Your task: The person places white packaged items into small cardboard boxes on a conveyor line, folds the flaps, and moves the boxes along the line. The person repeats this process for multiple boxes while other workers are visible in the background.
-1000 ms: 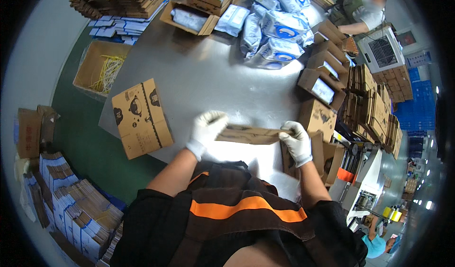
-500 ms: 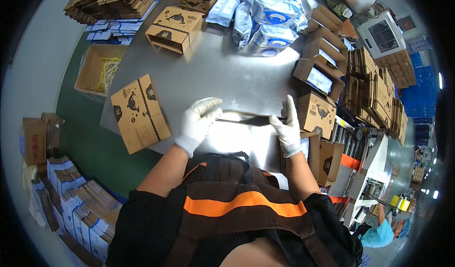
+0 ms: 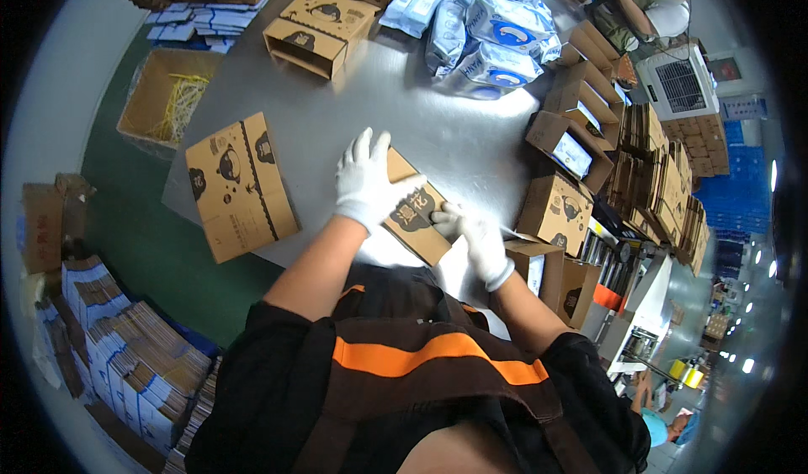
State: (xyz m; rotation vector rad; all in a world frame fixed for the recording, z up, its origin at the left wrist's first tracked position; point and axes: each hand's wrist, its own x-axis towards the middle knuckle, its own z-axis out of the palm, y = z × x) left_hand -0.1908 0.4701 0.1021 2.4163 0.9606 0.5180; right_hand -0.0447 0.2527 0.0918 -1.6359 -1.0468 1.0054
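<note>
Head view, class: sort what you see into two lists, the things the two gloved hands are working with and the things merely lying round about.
In hand:
left hand, flat on the brown carton
right hand, at the carton's near edge

Lying about:
flat printed carton blank on the metal table
open folded box
white and blue pouches
carton with yellow strips

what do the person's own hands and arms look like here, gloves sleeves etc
Both hands wear plain white, snug gloves: the left hand and the right hand, each glove ending at the wrist. The forearms are bare below short black sleeves. The top is black with an orange band across it. No markings show on the gloves.
</note>
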